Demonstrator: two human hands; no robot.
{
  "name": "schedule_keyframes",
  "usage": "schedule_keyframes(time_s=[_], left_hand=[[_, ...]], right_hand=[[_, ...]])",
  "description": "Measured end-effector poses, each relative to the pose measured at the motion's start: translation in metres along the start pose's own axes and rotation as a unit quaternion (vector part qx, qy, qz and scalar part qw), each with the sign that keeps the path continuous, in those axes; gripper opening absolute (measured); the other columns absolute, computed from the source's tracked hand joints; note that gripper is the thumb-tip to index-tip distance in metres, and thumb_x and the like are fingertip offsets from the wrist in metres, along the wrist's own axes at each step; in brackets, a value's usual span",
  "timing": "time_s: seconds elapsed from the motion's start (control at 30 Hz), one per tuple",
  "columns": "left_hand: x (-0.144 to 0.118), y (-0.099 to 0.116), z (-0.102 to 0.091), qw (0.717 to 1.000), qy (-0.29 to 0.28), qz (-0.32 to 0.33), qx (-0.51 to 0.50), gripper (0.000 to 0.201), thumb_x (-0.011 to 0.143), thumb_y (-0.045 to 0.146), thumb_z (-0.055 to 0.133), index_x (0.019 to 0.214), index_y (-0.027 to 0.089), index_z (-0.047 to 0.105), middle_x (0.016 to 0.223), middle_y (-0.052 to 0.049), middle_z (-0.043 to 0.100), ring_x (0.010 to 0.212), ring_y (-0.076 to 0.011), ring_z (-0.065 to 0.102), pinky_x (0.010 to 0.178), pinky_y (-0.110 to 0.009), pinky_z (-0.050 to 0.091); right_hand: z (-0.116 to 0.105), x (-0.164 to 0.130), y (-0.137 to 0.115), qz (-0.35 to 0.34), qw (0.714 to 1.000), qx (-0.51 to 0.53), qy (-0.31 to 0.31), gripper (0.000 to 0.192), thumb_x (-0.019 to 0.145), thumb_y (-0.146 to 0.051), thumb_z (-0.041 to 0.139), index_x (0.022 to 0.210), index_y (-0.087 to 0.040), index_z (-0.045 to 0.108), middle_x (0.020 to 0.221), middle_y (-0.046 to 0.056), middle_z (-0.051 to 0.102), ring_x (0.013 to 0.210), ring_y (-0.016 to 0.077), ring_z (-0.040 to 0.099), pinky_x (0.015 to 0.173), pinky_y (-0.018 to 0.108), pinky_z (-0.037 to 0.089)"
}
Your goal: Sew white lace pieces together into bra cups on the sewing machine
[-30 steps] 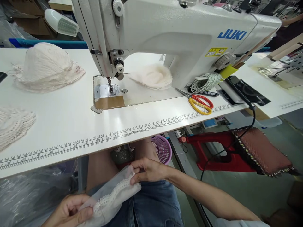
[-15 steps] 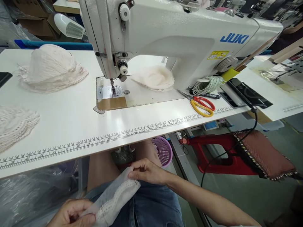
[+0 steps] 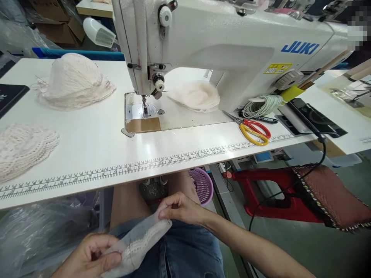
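Over my lap, a folded piece of sheer white fabric with lace trim [image 3: 142, 244] is stretched between both hands. My left hand [image 3: 94, 255] pinches its lower left end between thumb and fingers. At the upper right end, my right hand [image 3: 181, 208] grips the fabric the same way. Above them on the table stands a white sewing machine [image 3: 208, 42], its presser foot [image 3: 145, 108] over the needle plate with no fabric under it. A pale round fabric piece [image 3: 199, 95] lies on the bed beneath the machine's arm.
Stacked cream fabric cups [image 3: 75, 83] and a lace-edged pile [image 3: 26, 150] sit on the left of the table [image 3: 95, 143]. Scissors [image 3: 253, 131] and coiled cord [image 3: 262, 106] lie at right. Below are a purple basket [image 3: 204, 187] and a red stool [image 3: 269, 177].
The view has shifted slightly, so the table and machine appear farther right. The fabric is tilted a little flatter between my hands, which keep their grip.
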State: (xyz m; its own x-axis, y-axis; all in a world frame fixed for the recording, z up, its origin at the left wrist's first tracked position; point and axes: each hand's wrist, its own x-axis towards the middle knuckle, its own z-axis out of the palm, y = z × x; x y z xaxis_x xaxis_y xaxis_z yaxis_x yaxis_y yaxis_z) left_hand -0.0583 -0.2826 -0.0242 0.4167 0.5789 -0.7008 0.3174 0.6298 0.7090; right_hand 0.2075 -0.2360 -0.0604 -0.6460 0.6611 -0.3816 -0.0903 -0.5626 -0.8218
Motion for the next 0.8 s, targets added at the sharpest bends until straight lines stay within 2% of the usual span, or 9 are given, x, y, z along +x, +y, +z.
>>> schedule_keyframes(time_s=[0.13,0.3,0.47,0.57,0.7,0.8], left_hand=[[0.001,0.022,0.006,1.000,-0.010,-0.014,0.004,0.030,0.073,0.045,0.068,0.076,0.015,0.074,0.067,-0.003,0.066,0.061,-0.0131,0.050,0.056,-0.019,0.035],[0.012,0.037,0.010,0.998,-0.040,-0.053,-0.003,0.026,0.070,0.039,0.070,0.080,0.015,0.075,0.065,-0.002,0.066,0.058,-0.0117,0.050,0.054,-0.018,0.034],[0.021,0.041,0.014,0.995,-0.068,-0.067,0.015,0.024,0.069,0.037,0.070,0.079,0.015,0.074,0.062,0.000,0.063,0.055,-0.0097,0.045,0.052,-0.018,0.031],[0.024,0.041,0.014,0.995,-0.071,-0.062,0.017,0.021,0.070,0.034,0.070,0.079,0.015,0.074,0.056,0.003,0.056,0.053,-0.0079,0.038,0.050,-0.017,0.027],[0.028,0.039,0.016,0.995,-0.085,-0.047,0.021,0.024,0.072,0.036,0.068,0.076,0.012,0.072,0.051,0.006,0.046,0.050,-0.0068,0.030,0.047,-0.018,0.020],[0.030,0.038,0.016,0.995,-0.087,-0.049,0.019,0.026,0.072,0.037,0.068,0.077,0.012,0.071,0.052,0.006,0.045,0.051,-0.0070,0.029,0.047,-0.018,0.019]], right_hand=[[-0.009,-0.004,-0.002,-0.003,1.000,-0.015,-0.001,0.033,0.072,-0.045,0.069,0.079,-0.013,0.070,0.071,0.001,0.064,0.067,0.0101,0.056,0.066,0.022,0.043],[-0.011,-0.002,-0.011,0.015,0.994,-0.064,-0.086,0.031,0.068,-0.036,0.075,0.090,-0.015,0.070,0.076,0.001,0.066,0.066,0.0100,0.058,0.063,0.020,0.045],[-0.004,0.006,-0.019,-0.011,0.974,-0.148,-0.171,0.030,0.075,-0.039,0.068,0.091,-0.013,0.070,0.086,0.005,0.067,0.082,0.0152,0.062,0.074,0.023,0.048],[-0.004,0.011,-0.023,-0.024,0.959,-0.208,-0.192,0.031,0.078,-0.040,0.065,0.092,-0.012,0.069,0.082,0.003,0.067,0.077,0.0135,0.061,0.068,0.020,0.046],[0.000,0.017,-0.025,-0.050,0.928,-0.296,-0.221,0.033,0.075,-0.041,0.068,0.090,-0.012,0.068,0.069,-0.001,0.061,0.063,0.0095,0.056,0.053,0.015,0.038],[0.001,0.020,-0.025,-0.059,0.924,-0.295,-0.237,0.028,0.080,-0.037,0.064,0.087,-0.010,0.068,0.070,0.000,0.062,0.065,0.0101,0.057,0.055,0.015,0.038]])
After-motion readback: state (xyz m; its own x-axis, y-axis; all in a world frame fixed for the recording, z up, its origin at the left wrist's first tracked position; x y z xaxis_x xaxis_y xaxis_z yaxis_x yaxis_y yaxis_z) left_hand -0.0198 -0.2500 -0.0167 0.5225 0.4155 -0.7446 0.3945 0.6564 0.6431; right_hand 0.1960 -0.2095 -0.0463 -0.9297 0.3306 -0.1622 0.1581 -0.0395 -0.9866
